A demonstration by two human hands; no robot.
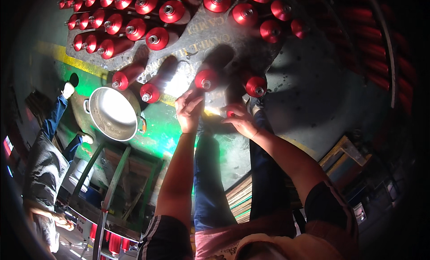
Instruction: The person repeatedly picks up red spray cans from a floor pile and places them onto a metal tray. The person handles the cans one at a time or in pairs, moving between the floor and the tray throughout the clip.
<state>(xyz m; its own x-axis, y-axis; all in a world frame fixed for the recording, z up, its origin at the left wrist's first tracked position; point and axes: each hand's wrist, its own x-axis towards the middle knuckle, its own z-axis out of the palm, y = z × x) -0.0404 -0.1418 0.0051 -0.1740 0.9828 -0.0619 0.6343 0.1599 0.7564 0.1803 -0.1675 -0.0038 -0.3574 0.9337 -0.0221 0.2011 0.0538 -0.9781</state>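
Red metal bottles with silver threaded necks stand upright before me. My left hand (pixel 188 108) is next to the nearest middle bottle (pixel 206 80), its fingers slightly bent and apart; I cannot tell whether they touch it. My right hand (pixel 242 121) has its fingers closed round a small red piece (pixel 230 113), mostly hidden by the fingers. Just beyond this hand stands another red bottle (pixel 256 86). To the left are two more, one upright red bottle (pixel 150 93) and one red bottle (pixel 126 77) beside it.
Many red bottles (pixel 145 3) stand in rows on a grey printed mat (pixel 197 33). A large two-handled metal pot (pixel 113 114) sits at left. Behind it are a metal frame (pixel 117 177) and another person (pixel 47 166). A rack of red cylinders (pixel 367 40) stands at right.
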